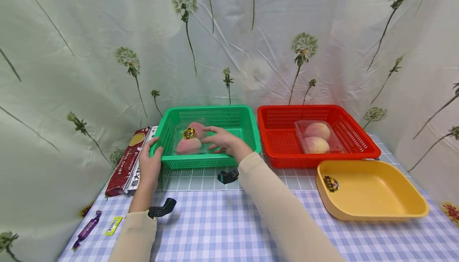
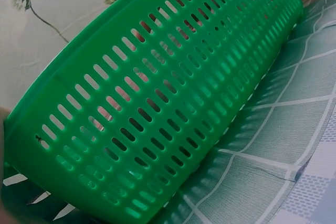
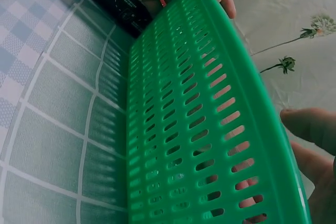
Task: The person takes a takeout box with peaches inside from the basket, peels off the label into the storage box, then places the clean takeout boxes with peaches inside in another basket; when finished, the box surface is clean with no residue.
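Observation:
A green plastic basket [image 1: 211, 160] with slotted walls stands before me. In it, toward the left, lies a clear plastic pack with two pink peach-like fruits [image 1: 189, 145] and a black-and-gold sticker. My left hand [image 1: 150, 160] grips the basket's front left corner, its thumb over the rim. Over the basket's front side is my right hand [image 1: 224, 140], fingers spread and pointing at the pack; whether they touch it I cannot tell. The slotted front wall [image 2: 157, 93] fills much of the left wrist view. Fingers of the right hand [image 3: 315, 150] show beyond the rim in the right wrist view.
A red basket [image 1: 322, 161] stands to the right, holding a clear pack of two pale peach-like fruits [image 1: 317, 137]. Before it sits a yellow tray [image 1: 373, 190] with a sticker. At left lie a dark red spaghetti packet [image 1: 125, 162], a purple wrapped candy [image 1: 87, 230] and a small yellow packet [image 1: 113, 225].

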Motion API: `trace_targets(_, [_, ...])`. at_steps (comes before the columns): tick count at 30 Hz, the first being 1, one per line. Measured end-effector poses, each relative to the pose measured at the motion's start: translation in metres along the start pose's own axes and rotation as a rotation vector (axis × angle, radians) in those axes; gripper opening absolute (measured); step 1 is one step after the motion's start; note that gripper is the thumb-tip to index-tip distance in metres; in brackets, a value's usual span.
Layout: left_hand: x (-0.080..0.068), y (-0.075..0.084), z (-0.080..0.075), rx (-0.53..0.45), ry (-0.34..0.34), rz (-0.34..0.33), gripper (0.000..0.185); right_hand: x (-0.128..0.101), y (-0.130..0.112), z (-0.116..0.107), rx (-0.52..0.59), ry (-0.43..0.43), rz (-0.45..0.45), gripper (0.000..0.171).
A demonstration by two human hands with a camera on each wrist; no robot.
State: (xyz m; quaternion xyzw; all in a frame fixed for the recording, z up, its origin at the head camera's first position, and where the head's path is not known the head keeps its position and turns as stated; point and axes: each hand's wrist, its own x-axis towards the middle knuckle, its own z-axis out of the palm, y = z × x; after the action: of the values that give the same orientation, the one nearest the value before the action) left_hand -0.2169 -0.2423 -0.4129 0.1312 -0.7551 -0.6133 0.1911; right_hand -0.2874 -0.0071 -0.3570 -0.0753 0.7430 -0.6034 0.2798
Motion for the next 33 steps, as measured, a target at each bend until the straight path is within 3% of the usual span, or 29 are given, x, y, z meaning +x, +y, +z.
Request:
trace_targets(6, [0.0, 0.001, 0.0, -0.011, 0.0, 0.001, 0.045, -0.003, 0.0, -0.001, -0.028, 0.073, -0.009, 0.044])
trace_targets(15, [0.0, 0.0, 0.0, -0.024, -0.012, -0.021, 0.046, -0.007, 0.004, -0.011, -0.005, 0.267, -0.038, 0.026])
trace_targets(27, [0.0, -0.001, -0.001, -0.031, 0.003, -0.02, 0.045, -0.013, 0.009, -0.031, 0.123, 0.27, -0.033, 0.027])
trace_targets(33, [0.0, 0.0, -0.002, -0.038, -0.001, -0.012, 0.045, -0.027, 0.004, -0.044, 0.192, 0.287, -0.113, 0.03])
